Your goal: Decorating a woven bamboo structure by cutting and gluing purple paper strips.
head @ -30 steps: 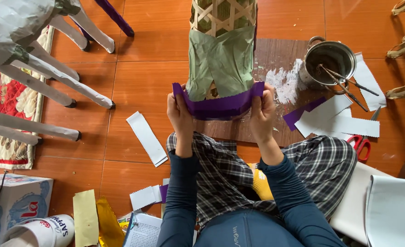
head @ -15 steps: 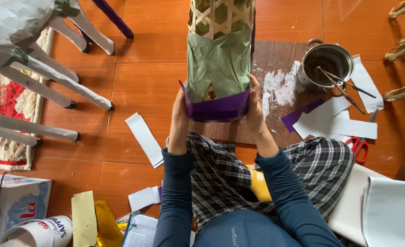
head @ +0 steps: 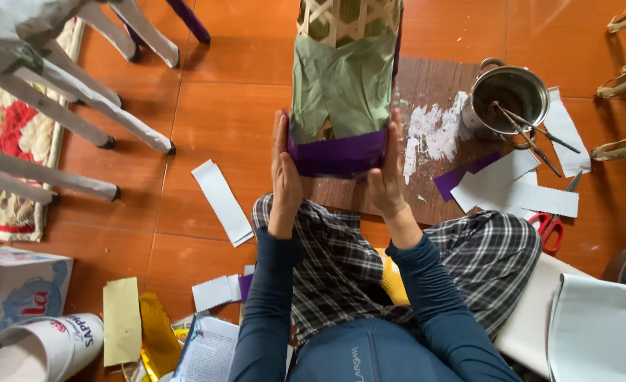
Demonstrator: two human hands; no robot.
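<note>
While sitting on an orange tiled floor (head: 221,120), a person is pressing both hands flat against the sides of a woven bamboo frame (head: 346,78) partly covered in green paper (head: 341,88). The left hand (head: 284,173) is lying open along the frame's left side, fingers stretched upward, palm against a purple paper band (head: 337,154) that is wrapping the frame's near end. The right hand (head: 386,177) is doing the same on the opposite side, fingers extended and flat on the band, so the frame is being held between the two palms rather than gripped. The frame is standing just beyond the person's knees, over a dark wooden board (head: 440,92) smeared with white paste (head: 437,131).

To the right of the board, a metal pot (head: 507,99) is holding thin sticks, and white paper strips (head: 518,187) are lying beside a purple strip (head: 461,177) just below it. Red-handled scissors (head: 550,226) are resting near the person's right knee. Another white strip (head: 222,201) is lying on the tiles to the left of the left hand, well apart from the frame. Grey paper-covered legs (head: 65,120) of some larger structure are reaching across the upper left, above a patterned red rug (head: 12,141). At the lower left, a yellow paper piece (head: 122,322) and a white cup (head: 44,346) are sitting among loose sheets.
</note>
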